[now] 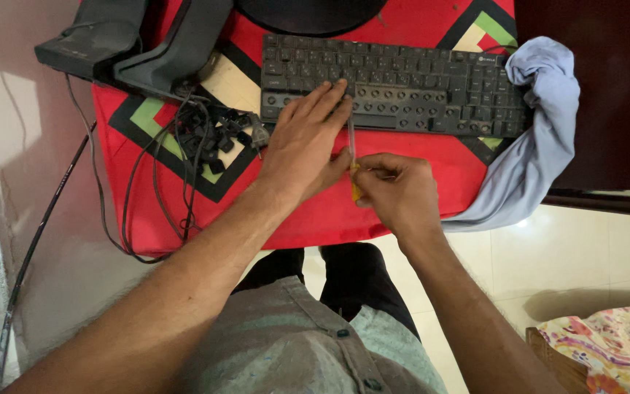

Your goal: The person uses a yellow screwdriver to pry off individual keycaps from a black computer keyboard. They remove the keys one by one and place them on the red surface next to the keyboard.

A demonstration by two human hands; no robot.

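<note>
Black keyboard (395, 84) taken as landmark, laid on red patterned cloth (315, 211). Pile of loose black keycaps (216, 131) seen left of keyboard. Left hand (308, 142) pressed flat on keyboard's front edge, fingers spread, nothing gripped. Right hand (395, 191) curled shut around yellow-handled screwdriver (352, 157), held below keyboard, shaft tip pointed toward its lower rows. Grey-blue cloth (534, 138) draped at keyboard's right end.

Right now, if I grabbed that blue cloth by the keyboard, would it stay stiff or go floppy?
Probably floppy: the blue cloth lies in soft folds and droops over the table edge. It looks light too. Pulling it might nudge the keyboard, since one end is bunched against it.
</note>
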